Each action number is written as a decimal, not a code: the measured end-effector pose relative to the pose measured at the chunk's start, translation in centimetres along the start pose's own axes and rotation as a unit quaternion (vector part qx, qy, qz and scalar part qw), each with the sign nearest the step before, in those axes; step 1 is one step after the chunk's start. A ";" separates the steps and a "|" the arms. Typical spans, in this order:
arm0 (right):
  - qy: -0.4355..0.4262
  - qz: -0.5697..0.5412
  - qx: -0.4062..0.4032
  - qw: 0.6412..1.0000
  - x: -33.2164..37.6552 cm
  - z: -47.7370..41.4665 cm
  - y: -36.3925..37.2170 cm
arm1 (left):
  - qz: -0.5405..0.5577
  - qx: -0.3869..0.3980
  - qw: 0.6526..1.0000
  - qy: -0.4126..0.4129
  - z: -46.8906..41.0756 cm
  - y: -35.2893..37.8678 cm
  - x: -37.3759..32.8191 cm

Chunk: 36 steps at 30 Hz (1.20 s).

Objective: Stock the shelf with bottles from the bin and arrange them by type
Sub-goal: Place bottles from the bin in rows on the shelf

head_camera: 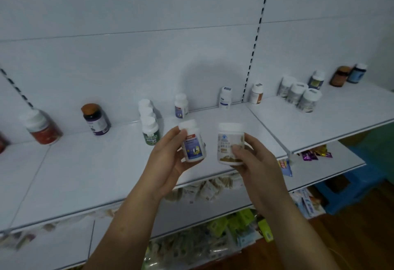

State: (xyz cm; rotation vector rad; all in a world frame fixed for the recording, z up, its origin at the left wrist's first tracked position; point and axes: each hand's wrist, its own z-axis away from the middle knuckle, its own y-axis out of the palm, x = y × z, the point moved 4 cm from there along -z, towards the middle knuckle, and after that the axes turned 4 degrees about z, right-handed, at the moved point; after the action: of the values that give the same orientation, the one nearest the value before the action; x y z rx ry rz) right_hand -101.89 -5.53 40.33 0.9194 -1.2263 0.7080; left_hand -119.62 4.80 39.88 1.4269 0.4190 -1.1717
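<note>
A: You're gripping two, both upright: your left hand (168, 154) is clasping the blue-label bottle (193, 141) and your right hand (253, 159) the gold-label jar (230, 144), over the shelf (106, 163).

B: You're facing one matching blue bottle (181, 106) just behind your left hand. Three matching jars (298, 95) are standing farther right, nearer your right hand.

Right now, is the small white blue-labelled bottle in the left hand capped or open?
Capped: a white cap sits on the small white blue-labelled bottle, gripped by the left hand.
</note>
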 end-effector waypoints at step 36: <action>0.024 0.047 0.122 0.991 0.1 -15.1 -0.1 | -0.369 -0.259 0.863 0.227 -16.9 -0.3 2.5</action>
State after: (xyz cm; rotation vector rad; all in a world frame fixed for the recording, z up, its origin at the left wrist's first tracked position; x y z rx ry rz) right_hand -94.76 7.78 39.19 1.0441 -1.1627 0.9657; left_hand -111.99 19.11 34.52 1.0555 1.5997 -1.1534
